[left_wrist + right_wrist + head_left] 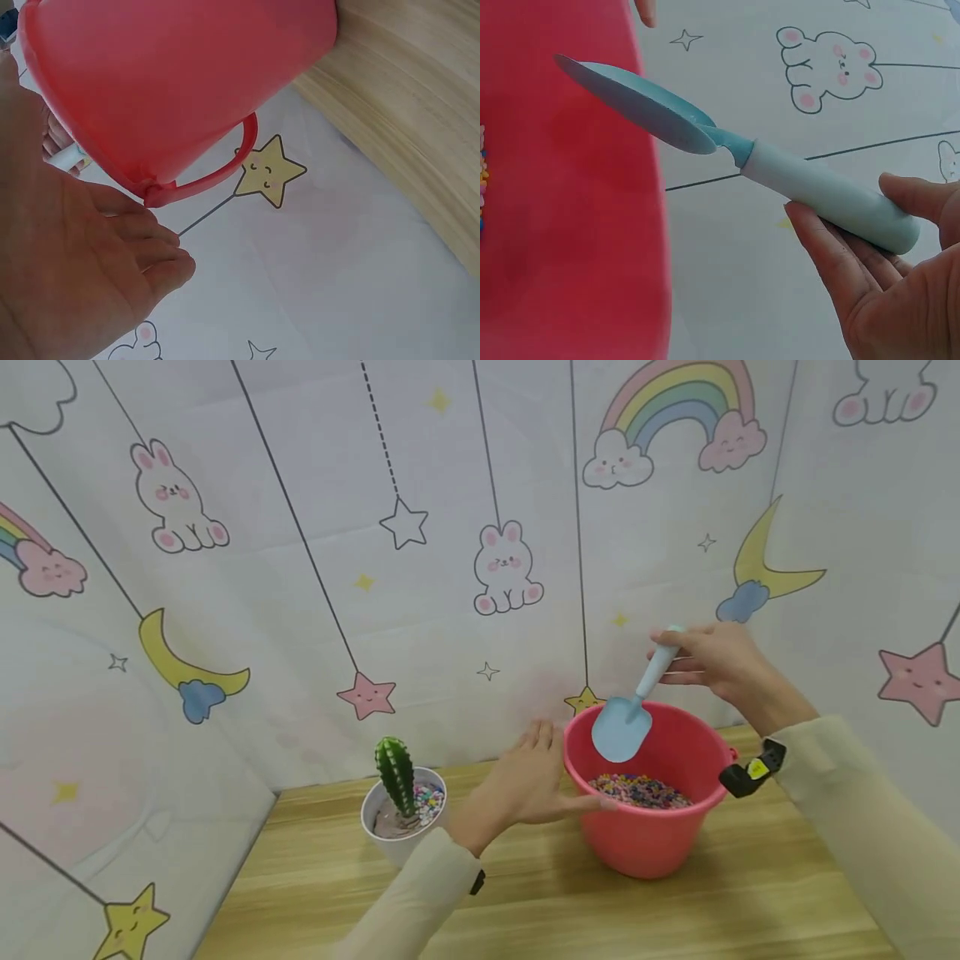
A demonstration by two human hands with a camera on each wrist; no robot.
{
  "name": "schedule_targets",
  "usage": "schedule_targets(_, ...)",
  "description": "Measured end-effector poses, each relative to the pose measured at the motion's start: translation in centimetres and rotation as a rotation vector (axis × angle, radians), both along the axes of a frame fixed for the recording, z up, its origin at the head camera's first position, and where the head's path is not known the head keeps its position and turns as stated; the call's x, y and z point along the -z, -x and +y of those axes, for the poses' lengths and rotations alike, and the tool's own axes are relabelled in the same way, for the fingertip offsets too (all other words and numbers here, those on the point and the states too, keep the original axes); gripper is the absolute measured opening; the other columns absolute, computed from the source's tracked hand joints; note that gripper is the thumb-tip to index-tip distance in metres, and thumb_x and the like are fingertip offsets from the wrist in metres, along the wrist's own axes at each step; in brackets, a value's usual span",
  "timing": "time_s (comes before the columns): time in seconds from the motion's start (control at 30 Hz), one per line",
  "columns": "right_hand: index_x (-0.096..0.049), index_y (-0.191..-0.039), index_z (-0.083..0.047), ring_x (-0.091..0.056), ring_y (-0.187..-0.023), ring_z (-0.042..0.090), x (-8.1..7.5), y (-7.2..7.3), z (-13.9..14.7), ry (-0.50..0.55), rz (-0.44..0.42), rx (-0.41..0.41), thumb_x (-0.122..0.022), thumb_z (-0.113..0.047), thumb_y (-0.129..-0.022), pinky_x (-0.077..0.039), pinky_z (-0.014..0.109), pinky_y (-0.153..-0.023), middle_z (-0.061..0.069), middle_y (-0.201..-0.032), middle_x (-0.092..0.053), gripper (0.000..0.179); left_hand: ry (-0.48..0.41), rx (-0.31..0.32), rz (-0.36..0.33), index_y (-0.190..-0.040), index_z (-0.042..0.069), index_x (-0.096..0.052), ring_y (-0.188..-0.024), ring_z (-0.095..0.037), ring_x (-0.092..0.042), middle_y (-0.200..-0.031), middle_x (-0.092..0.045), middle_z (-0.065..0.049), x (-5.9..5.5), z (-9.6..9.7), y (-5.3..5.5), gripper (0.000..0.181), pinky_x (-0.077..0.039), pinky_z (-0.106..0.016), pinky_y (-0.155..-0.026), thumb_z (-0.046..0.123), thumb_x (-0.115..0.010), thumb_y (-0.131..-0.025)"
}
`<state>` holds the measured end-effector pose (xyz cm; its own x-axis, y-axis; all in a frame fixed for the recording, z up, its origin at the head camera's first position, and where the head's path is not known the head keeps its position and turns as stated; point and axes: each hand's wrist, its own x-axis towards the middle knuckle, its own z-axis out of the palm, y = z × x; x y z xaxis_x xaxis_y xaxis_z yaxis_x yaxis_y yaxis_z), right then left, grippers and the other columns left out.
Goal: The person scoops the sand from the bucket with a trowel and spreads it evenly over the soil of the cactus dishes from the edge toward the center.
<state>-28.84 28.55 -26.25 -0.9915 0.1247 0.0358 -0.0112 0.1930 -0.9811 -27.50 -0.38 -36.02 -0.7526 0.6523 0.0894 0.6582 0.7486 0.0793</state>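
My right hand (pixel 723 664) pinches the pale handle end of a light-blue shovel (pixel 621 729) between thumb and fingers. Its blade hangs down over the mouth of a red bucket (pixel 637 843), and in the right wrist view the blade (pixel 641 101) carries nothing that I can see. Low inside the bucket lie many small multicoloured beads (pixel 641 791). At the bucket's left side, my left hand (pixel 525 781) has its fingers extended and its thumb along the front rim. A red side loop (pixel 217 176) of the bucket shows close to those fingertips in the left wrist view.
Left of the bucket stands a white pot (pixel 397 847) with a green cactus (pixel 395 775), its surface partly covered by colourful bits. Both containers rest on a wood-grain table (pixel 525 910). Behind them hangs a white cloth (pixel 442 635) printed with rabbits, stars, moons and rainbows.
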Motion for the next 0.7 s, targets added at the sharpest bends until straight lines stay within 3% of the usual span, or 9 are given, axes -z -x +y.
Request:
schedule_targets(0.37, -0.061, -0.139, 0.009, -0.079, -0.081, 0.008, 1.6, 1.5, -0.4, -0.172, 0.02, 0.003, -0.071, -0.036, -0.101, -0.067, 0.034, -0.078, -0.008, -0.09, -0.078, 0.06, -0.002, -0.036, -0.028, -0.168, 0.005, -0.016, -0.166, -0.037, -0.015, -0.177, -0.015, -0.018, 0.0, 1.4, 0.2, 0.13, -0.032, -0.044, -0.131, 0.098, -0.043, -0.081)
schedule_targets(0.53, -0.063, -0.136, 0.011, -0.081, -0.088, 0.015, 2.1, 2.6, -0.6, -0.227, 0.032, -0.042, -0.071, -0.031, -0.102, -0.067, 0.035, -0.077, 0.007, -0.103, -0.08, 0.055, -0.01, -0.068, -0.063, -0.168, 0.006, -0.017, -0.166, -0.039, -0.015, -0.178, -0.015, -0.017, 0.1, 1.9, 0.2, 0.131, -0.038, -0.046, -0.127, 0.099, -0.042, -0.08)
schedule_targets(0.7, -0.068, -0.13, 0.01, -0.081, -0.093, 0.021, 2.8, 3.7, -1.0, -0.316, 0.042, -0.111, -0.072, -0.027, -0.101, -0.067, 0.042, -0.082, 0.02, -0.117, -0.078, 0.048, -0.019, -0.077, -0.072, -0.169, 0.005, -0.013, -0.166, -0.039, -0.013, -0.178, -0.011, -0.017, 0.3, 2.1, 0.1, 0.132, -0.036, -0.046, -0.128, 0.098, -0.042, -0.08)
